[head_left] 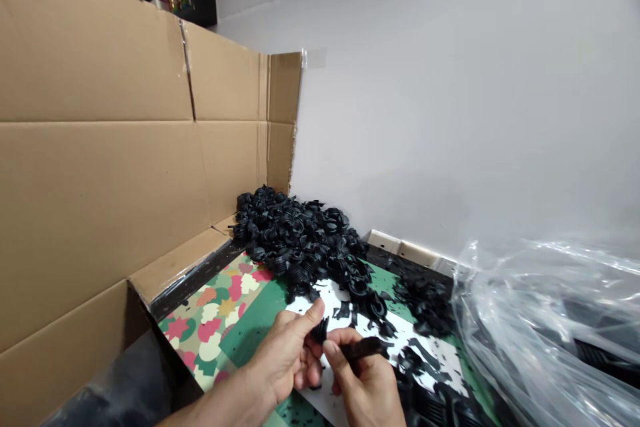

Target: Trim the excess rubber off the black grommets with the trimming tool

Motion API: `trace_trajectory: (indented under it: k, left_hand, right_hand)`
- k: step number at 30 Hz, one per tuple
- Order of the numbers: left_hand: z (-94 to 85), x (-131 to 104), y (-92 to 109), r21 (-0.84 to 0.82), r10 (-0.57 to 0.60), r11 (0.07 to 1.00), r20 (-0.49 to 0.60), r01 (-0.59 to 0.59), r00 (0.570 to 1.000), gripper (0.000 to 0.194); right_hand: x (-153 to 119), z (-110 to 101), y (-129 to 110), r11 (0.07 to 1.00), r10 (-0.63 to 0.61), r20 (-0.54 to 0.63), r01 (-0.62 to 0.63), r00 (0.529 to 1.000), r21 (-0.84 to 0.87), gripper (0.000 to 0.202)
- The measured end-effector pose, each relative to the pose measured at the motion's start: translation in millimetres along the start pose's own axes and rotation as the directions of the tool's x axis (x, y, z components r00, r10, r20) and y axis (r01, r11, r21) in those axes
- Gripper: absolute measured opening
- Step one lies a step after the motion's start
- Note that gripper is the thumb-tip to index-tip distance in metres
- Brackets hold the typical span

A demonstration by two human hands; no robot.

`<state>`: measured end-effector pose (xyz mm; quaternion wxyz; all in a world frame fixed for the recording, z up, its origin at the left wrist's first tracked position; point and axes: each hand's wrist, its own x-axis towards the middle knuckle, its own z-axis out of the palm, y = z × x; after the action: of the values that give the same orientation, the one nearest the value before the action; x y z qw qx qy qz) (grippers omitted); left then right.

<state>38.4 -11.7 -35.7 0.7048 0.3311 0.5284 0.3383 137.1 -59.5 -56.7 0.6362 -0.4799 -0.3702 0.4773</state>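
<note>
Low in the middle of the view, my left hand [289,352] is closed on a small ribbed black piece [320,331]. Beside it on the right, my right hand [367,380] wraps round a dark tool [364,347], with its thumb and forefinger at the black piece. The tool's far end is partly hidden by my fingers. Under both hands lies a white sheet [325,400] strewn with black scraps [425,360]. Past my hands rises a large pile of curled, ribbed black pieces [305,233].
Cardboard panels [100,167] stand at the left, against a grey wall [450,113]. A clear plastic bag [545,320] with black parts is at the right. Green board [255,320] and patterned paper [210,327] cover the table. More black scraps [425,300] lie near the bag.
</note>
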Motion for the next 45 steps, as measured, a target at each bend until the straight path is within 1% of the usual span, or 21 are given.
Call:
trace_trajectory:
  k: [2,4,7,10,12,14,16,20,26,28,30,31,32,33,35,37,38,39,41,43,45]
  left_hand:
    - [0.7,-1.7,0.5,-0.019,-0.033,0.999,-0.013,0.033,0.999,0.057]
    - [0.9,-3.5,1.6,-0.036,-0.065,0.997,-0.007,0.064,0.998,0.057]
    - [0.4,-5.2,3.8,-0.043,-0.084,0.995,0.018,0.085,0.996,0.055]
    - [0.1,-5.9,5.5,-0.045,-0.079,0.996,0.027,0.08,0.996,0.054]
    - [0.7,-6.1,6.4,-0.043,-0.073,0.996,0.031,0.075,0.997,0.054]
    - [2.1,-6.4,7.3,-0.041,-0.067,0.997,0.034,0.069,0.997,0.054]
    - [4.0,-7.1,8.6,-0.037,-0.062,0.997,0.041,0.064,0.997,0.055]
    - [8.7,-8.5,12.8,-0.029,-0.043,0.999,0.072,0.045,0.996,0.055]
    - [16.9,-4.8,17.5,0.002,-0.023,1.0,0.207,0.023,0.978,0.051]
    - [19.7,-3.5,16.4,0.0,-0.003,1.0,0.232,0.003,0.973,0.051]
    - [22.4,-3.3,14.1,0.01,0.084,0.996,0.242,-0.089,0.967,0.049]
    - [23.7,-3.6,12.6,0.035,0.167,0.983,0.24,-0.181,0.956,0.045]
    - [25.1,-4.2,11.2,0.078,0.271,0.952,0.231,-0.296,0.934,0.04]
    - [26.6,-4.8,9.8,0.141,0.389,0.895,0.219,-0.423,0.895,0.034]
    - [29.5,-5.8,7.8,0.298,0.596,0.714,0.216,-0.633,0.774,0.023]
    - [31.9,-5.9,6.8,0.414,0.699,0.553,0.242,-0.724,0.673,0.02]
    - [32.7,-5.3,6.4,0.449,0.725,0.496,0.257,-0.743,0.639,0.021]
    - [33.1,-4.4,6.0,0.47,0.736,0.459,0.275,-0.754,0.618,0.023]
    - [33.0,-1.6,4.8,0.487,0.743,0.428,0.289,-0.761,0.603,0.026]
    - [32.6,1.5,3.3,0.499,0.741,0.422,0.291,-0.757,0.605,0.027]
    - [33.3,3.6,1.7,0.503,0.73,0.437,0.287,-0.746,0.621,0.026]
  right_hand:
    - [2.2,-2.5,4.6,0.998,-0.022,-0.009,0.022,1.0,-0.051,0.036]
    - [5.9,-5.7,11.4,0.997,0.008,-0.002,-0.008,1.0,-0.071,0.04]
    - [11.4,-7.6,23.0,0.996,0.09,0.039,-0.09,0.995,0.005,0.046]
    - [14.6,-5.3,30.3,0.987,0.116,-0.031,-0.112,0.993,0.118,0.047]
    - [16.1,-4.7,31.3,0.985,0.12,-0.047,-0.113,0.992,0.131,0.048]
    - [17.8,-6.5,29.9,0.988,0.119,-0.005,-0.118,0.993,0.1,0.048]
    - [19.3,-10.0,26.7,0.992,0.105,0.019,-0.106,0.994,0.071,0.049]
    - [18.4,-15.7,12.9,0.998,0.056,0.006,-0.057,0.998,0.004,0.048]
    - [16.2,-23.6,-22.7,0.984,0.003,-0.038,-0.009,0.999,-0.175,0.038]
    - [15.5,-28.9,-30.7,0.973,-0.019,-0.051,0.007,0.999,-0.231,0.035]
    - [13.0,-34.2,-33.8,0.958,-0.052,-0.055,0.035,0.997,-0.284,0.035]
    - [11.0,-36.5,-33.7,0.949,-0.074,-0.062,0.051,0.995,-0.311,0.035]
    - [8.7,-38.3,-32.6,0.94,-0.091,-0.073,0.061,0.993,-0.334,0.035]
    - [6.2,-39.7,-30.9,0.936,-0.103,-0.09,0.065,0.991,-0.347,0.035]
    - [1.6,-42.4,-26.4,0.941,-0.108,-0.134,0.058,0.985,-0.332,0.036]
    - [-1.5,-46.3,-21.9,0.958,-0.097,-0.163,0.047,0.982,-0.284,0.041]
    - [-2.4,-49.1,-19.9,0.963,-0.094,-0.178,0.044,0.98,-0.266,0.045]
    - [-2.8,-52.5,-18.3,0.966,-0.094,-0.196,0.042,0.976,-0.255,0.048]
    - [-2.9,-60.5,-16.1,0.966,-0.099,-0.241,0.035,0.965,-0.255,0.054]
    - [-2.3,-68.5,-15.0,0.962,-0.11,-0.289,0.029,0.951,-0.271,0.058]
    - [-1.6,-73.6,-14.5,0.958,-0.122,-0.309,0.03,0.943,-0.285,0.061]
